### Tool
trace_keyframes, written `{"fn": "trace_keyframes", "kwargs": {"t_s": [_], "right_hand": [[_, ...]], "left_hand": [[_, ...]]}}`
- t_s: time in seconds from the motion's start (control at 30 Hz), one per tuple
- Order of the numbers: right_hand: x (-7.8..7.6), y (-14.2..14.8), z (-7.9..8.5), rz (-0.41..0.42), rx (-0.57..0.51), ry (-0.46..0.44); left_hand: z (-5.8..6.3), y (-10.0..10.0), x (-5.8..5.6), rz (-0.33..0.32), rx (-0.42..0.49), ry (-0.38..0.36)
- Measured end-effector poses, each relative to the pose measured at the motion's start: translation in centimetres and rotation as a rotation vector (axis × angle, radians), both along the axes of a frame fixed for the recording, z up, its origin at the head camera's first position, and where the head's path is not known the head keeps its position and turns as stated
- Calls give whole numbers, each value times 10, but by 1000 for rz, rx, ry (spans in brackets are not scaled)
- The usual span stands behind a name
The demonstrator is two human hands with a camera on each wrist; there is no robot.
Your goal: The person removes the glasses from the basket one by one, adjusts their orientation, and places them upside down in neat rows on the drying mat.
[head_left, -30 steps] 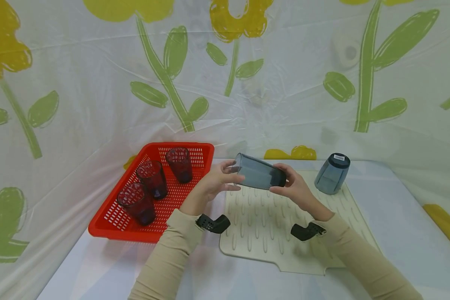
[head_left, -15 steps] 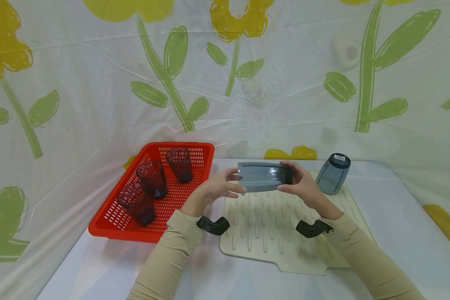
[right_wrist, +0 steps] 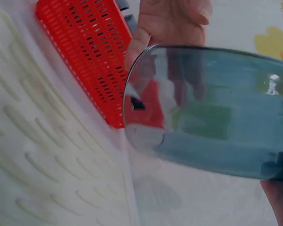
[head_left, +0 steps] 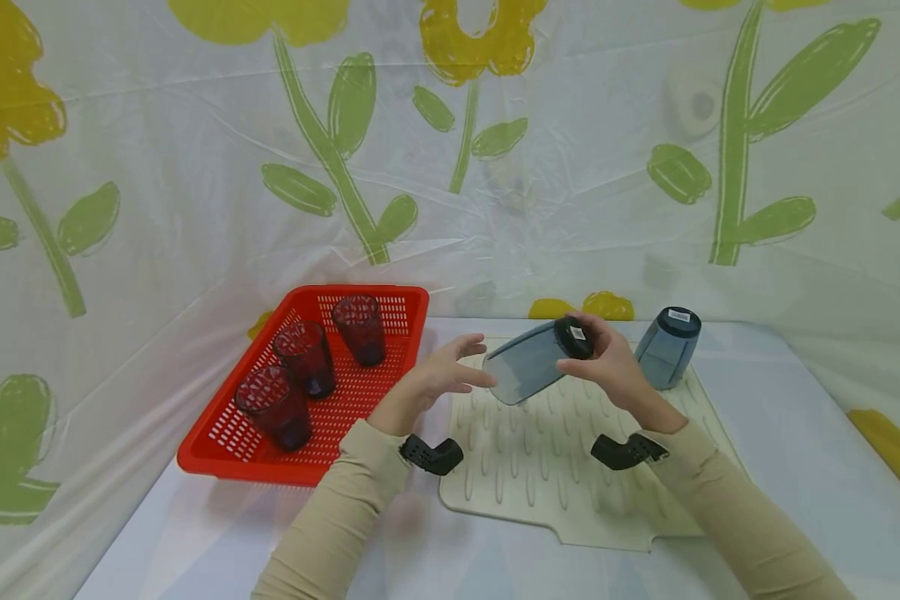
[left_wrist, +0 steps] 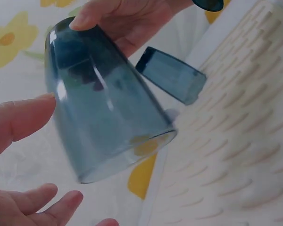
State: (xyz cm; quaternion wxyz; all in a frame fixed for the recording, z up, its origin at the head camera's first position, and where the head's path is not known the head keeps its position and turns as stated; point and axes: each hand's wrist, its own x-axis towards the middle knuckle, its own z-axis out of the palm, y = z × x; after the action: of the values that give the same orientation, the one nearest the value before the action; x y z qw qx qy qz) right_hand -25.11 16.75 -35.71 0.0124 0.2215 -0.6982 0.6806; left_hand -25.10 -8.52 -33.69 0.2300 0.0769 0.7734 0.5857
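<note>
A blue-tinted drinking glass [head_left: 528, 362] hangs in the air over the cream ribbed drying mat [head_left: 525, 467], its mouth tipped down and to the left. My right hand [head_left: 607, 362] grips it round the dark base, which bears a small white label. Beside the rim, my left hand [head_left: 446, 375] has its fingers spread apart; in the left wrist view its thumb reaches the side of the glass [left_wrist: 104, 108]. Another blue glass [head_left: 667, 350] stands upside down on the mat's far right part.
A red perforated basket [head_left: 225, 467] on the left holds three glasses, such as the nearest glass [head_left: 273, 408], mouths up and leaning. Behind the white table [head_left: 795, 467] hangs a flower-print sheet [head_left: 570, 167].
The glass has turned from lying nearly level, rim left, to mouth tipped downward with its base raised. My right hand shifted right and turned with it; the left hand's fingers loosened from the rim.
</note>
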Motion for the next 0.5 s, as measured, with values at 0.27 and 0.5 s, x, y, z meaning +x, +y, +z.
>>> {"fn": "trace_keyframes", "kwargs": {"t_s": [0.27,0.5], "right_hand": [[-12,6,4,-98,196,-79],[-25,14,10,-132,360,-72]], "left_hand": [[8,-5,1,35,-83,16],[18,-14,0,91,-149,50]]}}
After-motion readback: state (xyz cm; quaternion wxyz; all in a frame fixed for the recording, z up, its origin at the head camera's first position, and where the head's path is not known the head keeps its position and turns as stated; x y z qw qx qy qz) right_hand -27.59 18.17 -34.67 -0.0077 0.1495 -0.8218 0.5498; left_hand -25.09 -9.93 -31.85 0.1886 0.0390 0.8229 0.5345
